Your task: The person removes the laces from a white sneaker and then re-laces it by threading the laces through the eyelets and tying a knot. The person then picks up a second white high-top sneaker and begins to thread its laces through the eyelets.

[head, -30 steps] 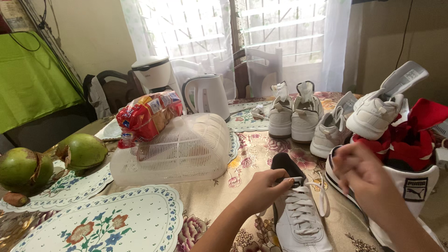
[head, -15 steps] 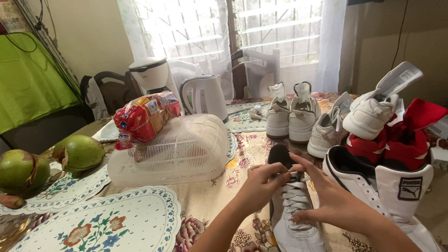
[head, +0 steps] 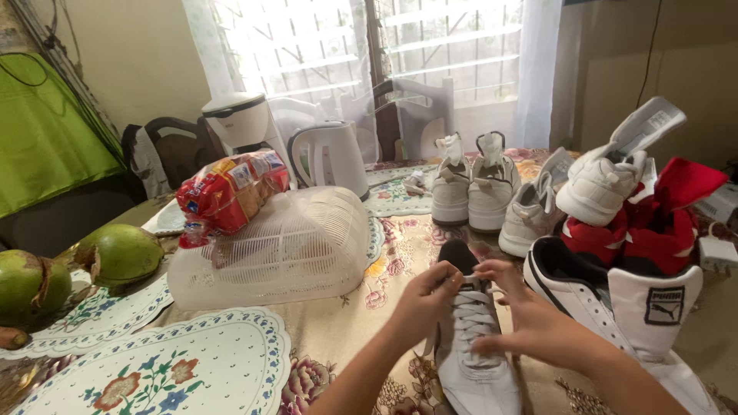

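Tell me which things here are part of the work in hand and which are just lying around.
In hand: white sneaker, its laces, left hand, right hand.
Lying about: bread bag, white mesh cover, kettle, green coconuts, other sneakers, red cloth.

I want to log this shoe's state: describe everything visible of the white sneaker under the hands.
The white sneaker lies upright on the floral tablecloth, toe toward the camera. It looks like smooth leather, with a dark lining and white laces. The left hand and right hand pinch the laces near its top eyelets. A white high-top stands beside it.
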